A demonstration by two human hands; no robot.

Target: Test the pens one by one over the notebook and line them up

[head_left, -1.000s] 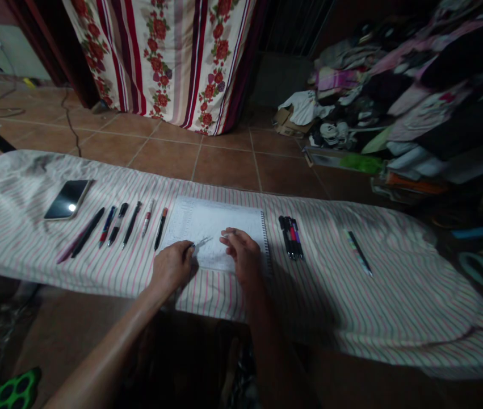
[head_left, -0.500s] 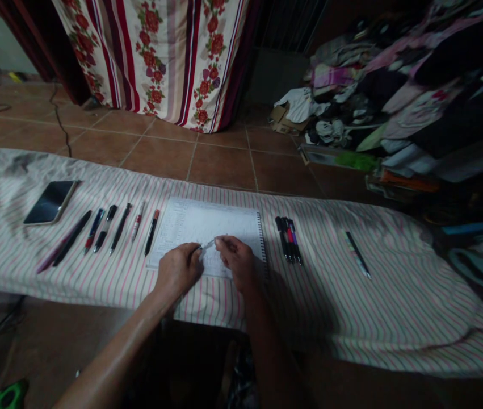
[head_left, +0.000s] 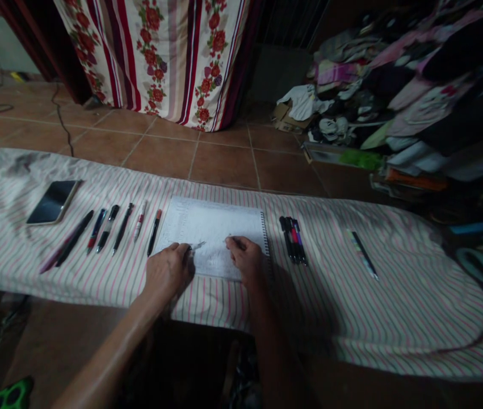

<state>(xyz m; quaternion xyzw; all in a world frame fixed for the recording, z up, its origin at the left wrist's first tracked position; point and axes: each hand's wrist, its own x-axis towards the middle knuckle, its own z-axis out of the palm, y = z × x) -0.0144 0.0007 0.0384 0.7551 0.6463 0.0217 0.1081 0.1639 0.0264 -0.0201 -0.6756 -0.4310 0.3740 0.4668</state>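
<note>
A spiral notebook [head_left: 219, 224] with writing on its page lies in front of me, its wire binding on the right. Over its left lower edge, my left hand [head_left: 169, 270] is closed on a slim pen [head_left: 199, 246], whose thin pale end juts out to the right; the rest is hidden by the fingers. My right hand [head_left: 245, 258] hovers over the notebook's right half, thumb and forefinger pinched together. Whatever small thing may be in that pinch is too blurred to name. Left of the notebook, nearest my left hand, lies a black pen with an orange-brown end [head_left: 154, 232].
Several pens [head_left: 105, 229] lie in a row at the left, with a phone [head_left: 53, 202] beyond them. A group of dark pens [head_left: 293, 240] sits right of the notebook, and a single pen [head_left: 364, 255] farther right. A striped cloth [head_left: 411, 295] covers the table.
My hands have moved apart: the left went left with the pen, the right slightly right. Half a second ago both hands met at the thin pale piece; now a gap separates them.
</note>
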